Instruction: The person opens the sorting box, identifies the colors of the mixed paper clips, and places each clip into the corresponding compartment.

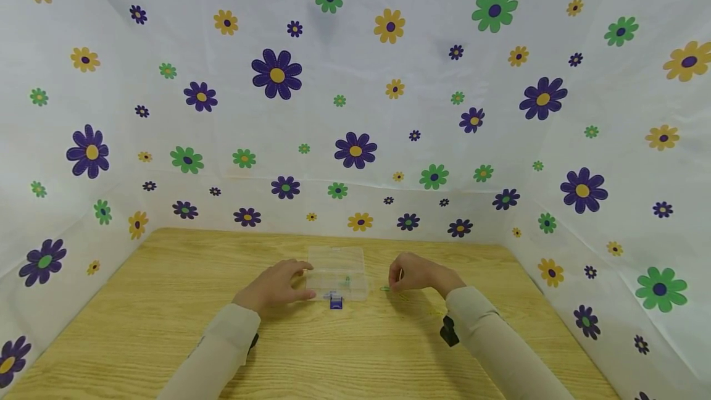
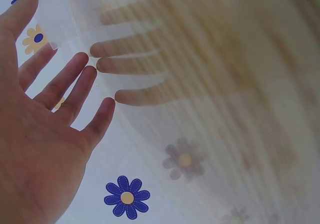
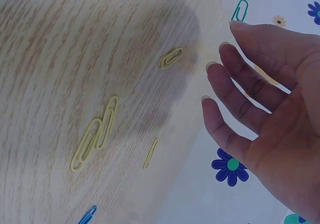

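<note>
Clear organizer box (image 1: 337, 273) sits mid-table from where I'm watching, left hand (image 1: 276, 286) spread at its 9 o'clock edge, right hand (image 1: 418, 273) loosely open over yellow paper clips (image 3: 97, 133) at 3 o'clock.

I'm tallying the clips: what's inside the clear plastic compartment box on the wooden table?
Inside the clear plastic compartment box, only one small green item shows; it is too small to identify. The left hand covers its left edge.
</note>
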The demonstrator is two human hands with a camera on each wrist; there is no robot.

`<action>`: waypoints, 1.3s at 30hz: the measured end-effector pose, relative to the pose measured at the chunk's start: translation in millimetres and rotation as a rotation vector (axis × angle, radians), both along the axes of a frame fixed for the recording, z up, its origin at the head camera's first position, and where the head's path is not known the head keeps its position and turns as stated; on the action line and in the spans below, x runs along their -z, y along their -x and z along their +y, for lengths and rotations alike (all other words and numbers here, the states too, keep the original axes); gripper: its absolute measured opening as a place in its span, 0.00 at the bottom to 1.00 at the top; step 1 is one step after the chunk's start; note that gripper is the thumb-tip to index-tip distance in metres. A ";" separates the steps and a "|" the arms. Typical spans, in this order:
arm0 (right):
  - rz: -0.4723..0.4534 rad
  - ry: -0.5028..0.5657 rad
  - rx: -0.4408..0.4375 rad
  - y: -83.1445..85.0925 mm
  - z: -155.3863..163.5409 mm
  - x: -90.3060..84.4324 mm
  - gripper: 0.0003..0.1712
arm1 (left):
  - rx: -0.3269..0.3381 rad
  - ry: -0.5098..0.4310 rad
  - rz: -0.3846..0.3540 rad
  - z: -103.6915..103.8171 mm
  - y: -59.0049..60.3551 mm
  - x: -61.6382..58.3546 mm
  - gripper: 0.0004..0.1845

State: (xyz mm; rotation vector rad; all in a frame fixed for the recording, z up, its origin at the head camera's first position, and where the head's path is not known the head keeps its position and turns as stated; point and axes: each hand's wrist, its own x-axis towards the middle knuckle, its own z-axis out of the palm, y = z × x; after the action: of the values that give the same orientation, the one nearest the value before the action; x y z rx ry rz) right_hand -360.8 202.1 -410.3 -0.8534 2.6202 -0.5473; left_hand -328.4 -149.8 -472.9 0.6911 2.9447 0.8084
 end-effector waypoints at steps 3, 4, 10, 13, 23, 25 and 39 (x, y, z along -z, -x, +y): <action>-0.003 0.001 -0.001 0.5 0.4 0.4 0.05 | 0.003 0.001 0.003 -0.2 0.1 0.4 0.37; -0.004 0.001 0.000 0.5 0.5 0.6 0.05 | 0.004 0.001 0.004 -0.3 0.1 0.5 0.37; 0.000 -0.004 0.005 0.8 0.6 2.1 0.06 | 0.003 0.001 0.005 -0.2 0.2 0.8 0.37; 0.000 -0.006 0.004 0.0 0.6 2.0 0.05 | -0.001 0.003 0.002 -0.1 0.0 0.5 0.37; -0.002 -0.008 -0.001 -2.6 1.3 1.2 0.03 | -0.003 0.012 -0.008 -0.3 -1.0 -0.6 0.37; -0.001 -0.002 -0.005 -2.6 1.3 0.6 0.03 | -0.009 0.010 -0.013 0.1 -1.2 -0.7 0.37; 0.012 0.007 -0.025 -2.5 1.9 0.1 0.03 | -0.037 -0.007 -0.055 1.1 -3.2 -2.9 0.37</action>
State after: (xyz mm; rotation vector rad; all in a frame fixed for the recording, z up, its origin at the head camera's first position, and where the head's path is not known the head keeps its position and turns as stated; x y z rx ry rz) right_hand -358.3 203.9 -410.4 -0.8928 2.6168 -0.5463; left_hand -325.2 -148.7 -470.0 0.6065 2.9151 0.8269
